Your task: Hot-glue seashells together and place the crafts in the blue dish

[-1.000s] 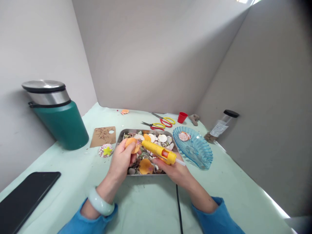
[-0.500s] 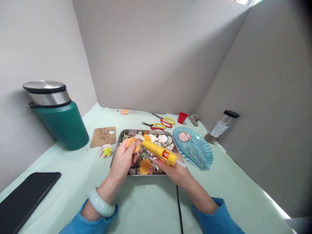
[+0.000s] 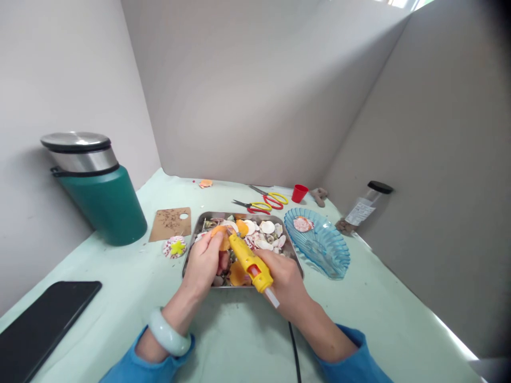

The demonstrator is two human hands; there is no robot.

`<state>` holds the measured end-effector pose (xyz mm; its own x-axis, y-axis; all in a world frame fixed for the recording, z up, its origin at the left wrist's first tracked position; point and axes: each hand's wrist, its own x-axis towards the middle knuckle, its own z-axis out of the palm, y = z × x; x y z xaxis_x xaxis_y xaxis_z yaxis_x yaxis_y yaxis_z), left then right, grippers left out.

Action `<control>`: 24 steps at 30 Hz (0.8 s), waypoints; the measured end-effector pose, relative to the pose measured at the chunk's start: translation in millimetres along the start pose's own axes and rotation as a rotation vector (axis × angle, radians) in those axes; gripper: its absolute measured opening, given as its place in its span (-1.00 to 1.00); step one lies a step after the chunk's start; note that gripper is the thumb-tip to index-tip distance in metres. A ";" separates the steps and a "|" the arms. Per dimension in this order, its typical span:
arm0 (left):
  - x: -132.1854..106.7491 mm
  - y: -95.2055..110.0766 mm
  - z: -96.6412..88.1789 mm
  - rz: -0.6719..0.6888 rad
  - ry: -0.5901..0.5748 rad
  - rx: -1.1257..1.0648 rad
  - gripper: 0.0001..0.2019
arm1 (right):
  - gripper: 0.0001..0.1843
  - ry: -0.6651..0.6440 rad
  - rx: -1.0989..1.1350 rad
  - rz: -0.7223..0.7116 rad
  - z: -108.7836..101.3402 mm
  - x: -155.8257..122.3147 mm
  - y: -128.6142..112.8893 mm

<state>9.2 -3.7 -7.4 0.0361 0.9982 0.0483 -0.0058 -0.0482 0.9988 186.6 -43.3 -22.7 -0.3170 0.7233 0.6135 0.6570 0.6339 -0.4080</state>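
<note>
My left hand (image 3: 205, 261) pinches an orange scallop shell (image 3: 221, 234) above a steel tray (image 3: 192, 247) filled with several mixed shells. In my right hand (image 3: 284, 282) I grip a yellow hot-glue gun (image 3: 248, 259), its nozzle pointing up-left and touching the orange shell. A white glue stick pokes out of the gun's back end toward me. The gun's black cord (image 3: 294, 351) runs down to the near edge between my blue sleeves. A pale bangle (image 3: 167, 334) rings my left wrist.
A blue glass dish (image 3: 319, 244) holding one shell sits right of the tray. Behind are two scissors (image 3: 261, 202), a red cup (image 3: 298, 192) and a tipped clear jar (image 3: 364, 205). Left stand a green flask (image 3: 99, 194), a brown card (image 3: 171, 223), a decorated shell (image 3: 175, 247) and a black tablet (image 3: 40, 327).
My right hand has swung the glue gun round, its rear now toward me and its nozzle steeper onto the shell. My left hand has shifted slightly right with the shell.
</note>
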 end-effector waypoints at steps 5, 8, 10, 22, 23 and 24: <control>0.4 -1.6 0.1 0.012 -0.008 0.005 -0.72 | -0.80 0.052 -0.053 -0.062 1.6 -0.7 -0.7; 0.8 -2.7 -0.1 0.006 -0.011 -0.004 -0.71 | -0.81 0.056 -0.068 -0.067 1.7 -0.7 -1.7; 1.2 -3.6 -0.3 0.000 -0.011 -0.006 -0.71 | -0.82 0.055 -0.079 -0.060 2.3 -0.9 -1.9; -1.9 1.9 2.6 0.013 0.061 0.172 -0.67 | -0.77 0.085 -0.206 -0.040 6.5 2.7 -11.9; -2.4 2.7 2.8 0.017 0.072 0.197 -0.67 | -0.76 0.086 -0.215 -0.038 7.0 2.6 -12.6; -2.8 3.1 2.9 0.018 0.078 0.215 -0.67 | -0.75 0.087 -0.220 -0.037 7.5 2.3 -13.1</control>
<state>12.0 -6.7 -4.4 -0.0396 0.9964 0.0744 0.2072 -0.0646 0.9762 172.2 -47.9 -21.1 -0.2901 0.6684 0.6849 0.7824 0.5778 -0.2324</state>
